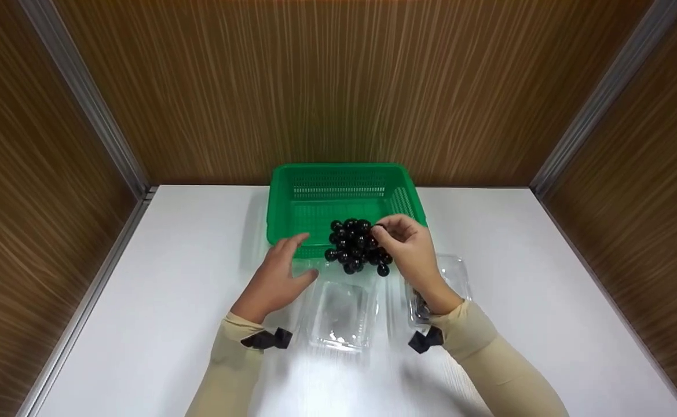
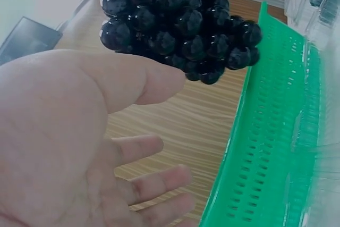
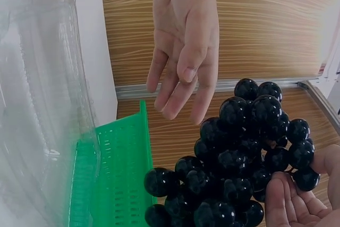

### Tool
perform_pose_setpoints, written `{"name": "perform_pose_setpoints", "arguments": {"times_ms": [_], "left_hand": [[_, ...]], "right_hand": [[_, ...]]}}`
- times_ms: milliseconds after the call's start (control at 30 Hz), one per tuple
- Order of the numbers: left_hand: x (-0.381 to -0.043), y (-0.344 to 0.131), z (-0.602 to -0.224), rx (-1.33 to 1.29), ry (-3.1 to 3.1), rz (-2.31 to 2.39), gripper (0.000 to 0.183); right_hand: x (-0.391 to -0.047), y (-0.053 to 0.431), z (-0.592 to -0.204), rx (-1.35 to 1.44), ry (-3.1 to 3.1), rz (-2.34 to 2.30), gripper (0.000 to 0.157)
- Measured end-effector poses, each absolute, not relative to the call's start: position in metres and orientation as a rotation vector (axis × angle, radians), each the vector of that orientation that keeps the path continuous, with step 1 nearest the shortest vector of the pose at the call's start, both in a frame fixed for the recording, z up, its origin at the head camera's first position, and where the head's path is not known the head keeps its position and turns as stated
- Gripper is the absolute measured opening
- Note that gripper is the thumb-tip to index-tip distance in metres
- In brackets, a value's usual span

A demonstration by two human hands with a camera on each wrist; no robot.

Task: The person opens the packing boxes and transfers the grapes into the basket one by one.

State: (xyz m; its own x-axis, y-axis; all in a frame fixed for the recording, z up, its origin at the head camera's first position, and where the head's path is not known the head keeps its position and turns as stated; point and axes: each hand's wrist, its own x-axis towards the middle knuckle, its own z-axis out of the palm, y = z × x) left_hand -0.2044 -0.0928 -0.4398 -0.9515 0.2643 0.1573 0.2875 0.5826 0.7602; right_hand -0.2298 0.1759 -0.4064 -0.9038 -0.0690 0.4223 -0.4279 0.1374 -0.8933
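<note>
A bunch of shiny black grapes (image 1: 354, 243) is held up over the near edge of a green plastic basket (image 1: 344, 166). My right hand (image 1: 414, 255) pinches the bunch at its right side; in the right wrist view thumb and fingers close on the stem end among the grapes (image 3: 228, 168). To the left of the bunch my left hand (image 1: 277, 282) has its fingers spread and holds nothing. In the left wrist view its thumb lies close to the grapes (image 2: 183, 25); whether it touches them I cannot tell.
In front of the basket a clear plastic box (image 1: 339, 318) sits on the white table (image 1: 199, 278). Another clear box (image 1: 456, 272), with dark contents partly hidden by my right wrist, stands to its right. Wood-grain panels (image 1: 338, 87) enclose the back and both sides.
</note>
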Motion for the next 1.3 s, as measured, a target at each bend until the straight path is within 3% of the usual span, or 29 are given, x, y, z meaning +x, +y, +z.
{"name": "perform_pose_setpoints", "arguments": {"times_ms": [600, 1300], "left_hand": [[-0.199, -0.093, -0.437, -0.462, -2.757, -1.389, 0.073], [-0.194, -0.098, -0.443, -0.375, -2.831, -1.541, 0.08]], "right_hand": [[-0.245, 0.178, -0.377, 0.49, -2.124, 1.827, 0.013], [-0.272, 0.17, -0.38, 0.43, -2.232, 1.893, 0.021]]}}
